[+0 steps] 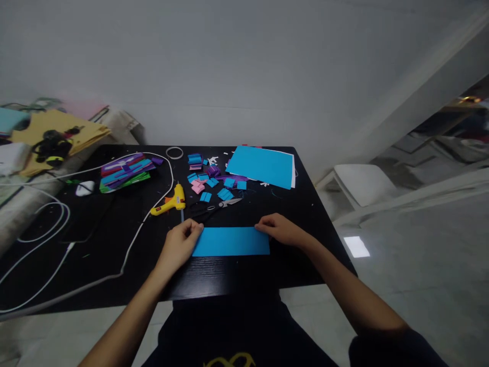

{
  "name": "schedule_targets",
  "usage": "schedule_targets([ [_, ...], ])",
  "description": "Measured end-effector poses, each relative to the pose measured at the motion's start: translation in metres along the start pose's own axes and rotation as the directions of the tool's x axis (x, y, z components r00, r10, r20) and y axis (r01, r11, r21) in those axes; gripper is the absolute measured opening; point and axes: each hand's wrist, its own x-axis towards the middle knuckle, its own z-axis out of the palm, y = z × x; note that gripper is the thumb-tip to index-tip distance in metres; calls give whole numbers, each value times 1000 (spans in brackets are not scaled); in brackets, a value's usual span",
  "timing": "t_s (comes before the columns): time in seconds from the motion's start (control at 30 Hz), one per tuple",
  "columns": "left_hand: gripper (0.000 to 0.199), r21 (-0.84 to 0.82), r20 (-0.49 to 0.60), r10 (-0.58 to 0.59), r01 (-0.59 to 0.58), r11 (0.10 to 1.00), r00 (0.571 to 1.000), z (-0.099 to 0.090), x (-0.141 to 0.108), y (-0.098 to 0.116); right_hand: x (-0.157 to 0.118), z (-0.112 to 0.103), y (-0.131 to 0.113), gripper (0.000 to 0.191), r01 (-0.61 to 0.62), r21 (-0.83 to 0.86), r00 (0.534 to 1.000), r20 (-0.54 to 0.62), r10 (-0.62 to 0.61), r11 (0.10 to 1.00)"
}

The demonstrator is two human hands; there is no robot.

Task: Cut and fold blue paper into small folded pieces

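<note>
A long blue paper strip (231, 241) lies crosswise near the front edge of the black table (214, 280). My left hand (181, 240) pinches its upper left corner between thumb and fingers. At the upper right corner, my right hand (280, 228) grips the strip in the same way. Just beyond the strip are scissors (229, 203) with dark handles. Small blue folded pieces (225, 194) and a pink piece (197, 186) are scattered behind them.
A yellow glue gun (171, 201) lies left of the scissors. Large blue sheets (262, 166) rest at the back right. Colored strips (128, 173), a white cable (133, 239) and a white case (84, 188) are on the left. A white stool (362, 183) stands right of the table.
</note>
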Motion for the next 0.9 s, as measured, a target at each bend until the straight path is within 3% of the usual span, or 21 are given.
schedule_targets([
  [0.2,39,131,8,14,-15,991,1000,3,-1,0,-1,10,5,32,7,-118,992,-121,-22,993],
  [0.3,30,264,-57,113,-94,960,992,8,-2,0,3,15,5,27,-3,-206,983,-179,-34,979],
  [0.4,26,411,-67,350,-293,863,934,18,-9,-1,5,23,6,19,-4,-286,962,-264,-75,958],
  [0.5,26,400,93,530,-519,755,843,27,-19,-4,3,32,9,26,14,-349,939,-317,-132,937],
  [0.6,35,331,224,612,-650,685,759,32,-25,-8,1,37,13,30,50,-228,934,-334,-127,972],
  [0.7,51,301,274,640,-696,652,718,34,-26,-11,2,35,16,27,40,60,952,-304,-20,997],
  [0.83,30,222,248,685,-728,648,685,28,-22,-6,5,29,15,23,-67,386,969,-193,152,920],
  [0.9,24,165,217,679,-712,683,702,20,-20,2,3,26,13,23,-96,435,970,-163,183,895],
])
